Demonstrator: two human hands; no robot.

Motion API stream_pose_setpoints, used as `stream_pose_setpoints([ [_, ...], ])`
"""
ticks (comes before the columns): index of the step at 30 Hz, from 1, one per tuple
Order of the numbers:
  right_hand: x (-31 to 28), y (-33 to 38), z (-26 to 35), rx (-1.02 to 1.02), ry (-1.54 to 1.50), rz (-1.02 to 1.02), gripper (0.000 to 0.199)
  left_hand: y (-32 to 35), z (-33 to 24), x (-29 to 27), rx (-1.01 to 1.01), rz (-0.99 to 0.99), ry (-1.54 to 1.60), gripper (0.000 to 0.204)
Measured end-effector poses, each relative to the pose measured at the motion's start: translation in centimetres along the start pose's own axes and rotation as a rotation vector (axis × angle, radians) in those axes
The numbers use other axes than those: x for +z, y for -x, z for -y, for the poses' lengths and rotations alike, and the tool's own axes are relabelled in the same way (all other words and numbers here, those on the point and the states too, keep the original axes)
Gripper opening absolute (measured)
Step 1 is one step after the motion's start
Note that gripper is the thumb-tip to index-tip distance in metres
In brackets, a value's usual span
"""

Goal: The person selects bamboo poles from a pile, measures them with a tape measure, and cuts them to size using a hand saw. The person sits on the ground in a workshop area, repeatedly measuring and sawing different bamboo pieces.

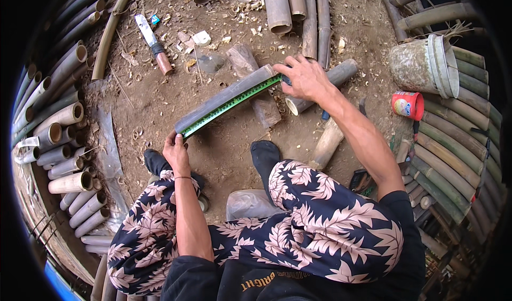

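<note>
A grey-brown bamboo tube (224, 95) lies slantwise in front of me, rising to the right across a weathered wooden block (265, 111). Along its near side runs the green blade of a tape measure (230, 104). My left hand (177, 152) pinches the blade's end against the tube's near left end; the fingers below are partly hidden. At the far right end, my right hand (306, 78) is closed on the dark tape measure case, which mostly disappears under the fingers. Another cut bamboo tube (341, 74) lies just beyond my right hand.
A knife (154, 46) with a wooden handle lies at the far left. Cut bamboo tubes (69, 114) are stacked on the left. Longer poles (277, 7) lie ahead. A dirty bucket (413, 63), a red tub (401, 104) and bamboo slats (450, 157) stand right. Shavings litter the dirt floor.
</note>
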State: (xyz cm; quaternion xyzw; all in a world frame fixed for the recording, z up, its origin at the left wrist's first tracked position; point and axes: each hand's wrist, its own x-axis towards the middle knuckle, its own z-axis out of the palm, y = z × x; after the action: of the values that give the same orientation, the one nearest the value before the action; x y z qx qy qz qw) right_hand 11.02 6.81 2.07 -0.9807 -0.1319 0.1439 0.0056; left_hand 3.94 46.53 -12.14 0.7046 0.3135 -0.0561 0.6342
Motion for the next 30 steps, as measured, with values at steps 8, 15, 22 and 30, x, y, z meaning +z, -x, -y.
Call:
stream_pose_setpoints([
  [8, 0.7, 6.0, -0.7, 0.018, -0.122, -0.073, 0.063, 2.0, -1.6, 1.4, 0.272, -0.186, -0.142, 0.020],
  [15, 1.1, 11.5, -12.7, 0.298, -0.003, 0.078, 0.055, 2.7, -2.0, 0.6, 0.120, -0.226, -0.102, 0.019],
  [22, 2.3, 13.1, -22.7, 0.470, 0.025, 0.087, 0.054, 9.5, -7.9, 6.7, 0.195, -0.135, -0.123, 0.016],
  [30, 3.1, 12.6, -31.0, 0.605, 0.246, 0.036, 0.054, 13.3, -1.0, 23.9, -0.021, 0.395, -0.016, 0.021],
])
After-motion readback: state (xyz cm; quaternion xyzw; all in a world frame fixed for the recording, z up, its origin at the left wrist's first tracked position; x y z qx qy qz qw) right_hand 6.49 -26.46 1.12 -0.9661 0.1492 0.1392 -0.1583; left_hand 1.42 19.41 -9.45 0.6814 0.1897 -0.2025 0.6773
